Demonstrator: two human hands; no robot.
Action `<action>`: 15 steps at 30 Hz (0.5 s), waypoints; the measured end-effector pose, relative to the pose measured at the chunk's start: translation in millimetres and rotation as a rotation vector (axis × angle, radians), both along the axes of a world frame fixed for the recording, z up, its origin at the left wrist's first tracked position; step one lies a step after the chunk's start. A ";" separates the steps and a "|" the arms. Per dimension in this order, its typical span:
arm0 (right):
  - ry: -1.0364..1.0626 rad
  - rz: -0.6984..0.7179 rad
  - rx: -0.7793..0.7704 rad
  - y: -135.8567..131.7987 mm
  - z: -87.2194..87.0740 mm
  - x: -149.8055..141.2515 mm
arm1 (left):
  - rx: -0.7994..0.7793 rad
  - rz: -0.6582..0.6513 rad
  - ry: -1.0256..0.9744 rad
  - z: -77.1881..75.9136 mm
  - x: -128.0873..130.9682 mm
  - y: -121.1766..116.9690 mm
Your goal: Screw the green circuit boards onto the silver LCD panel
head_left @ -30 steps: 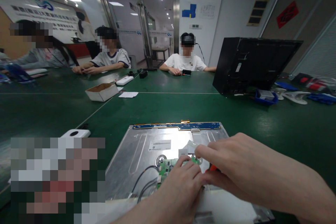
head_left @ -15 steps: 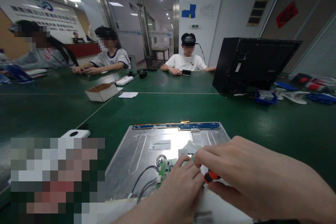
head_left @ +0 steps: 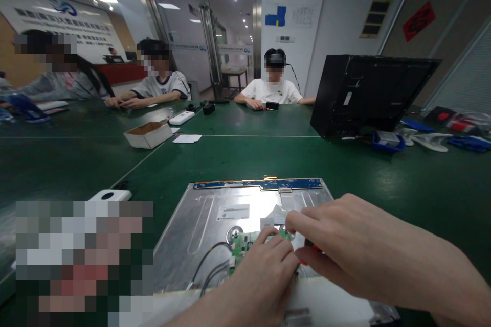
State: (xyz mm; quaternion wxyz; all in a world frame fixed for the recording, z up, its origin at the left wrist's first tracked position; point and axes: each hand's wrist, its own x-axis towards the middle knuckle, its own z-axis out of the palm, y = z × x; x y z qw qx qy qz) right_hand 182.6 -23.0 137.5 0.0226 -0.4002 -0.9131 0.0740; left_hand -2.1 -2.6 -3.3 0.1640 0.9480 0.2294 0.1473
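A flat silver display panel (head_left: 207, 230) lies face down in front of me, with a narrow blue circuit strip (head_left: 295, 184) along its far edge. My left hand (head_left: 268, 260) rests over a green circuit board (head_left: 241, 241) on the panel, fingers bent and pressed against it; their tips are partly hidden. My right hand (head_left: 337, 235) is closed around a red and black screwdriver handle (head_left: 315, 246), mostly hidden by the fingers; its tip cannot be seen. Black cables (head_left: 209, 255) run from the board's left side. A clear plastic flap (head_left: 278, 213) stands just beyond my fingers.
A black monitor housing (head_left: 376, 92) stands at the right, beside a blue tray (head_left: 387, 143). On the green table (head_left: 238, 158) are a cardboard box (head_left: 149, 135) and a white device (head_left: 111, 195). Several people sit opposite. A pixelated patch covers the lower left.
My right hand has turned slightly around the screwdriver, so less of its handle shows. More of the green board's right end is now visible. My left hand stays in place.
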 end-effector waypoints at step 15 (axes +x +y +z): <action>0.001 0.023 0.056 3.1 -4.7 1.3 | -0.015 0.007 0.009 3.4 2.0 -1.2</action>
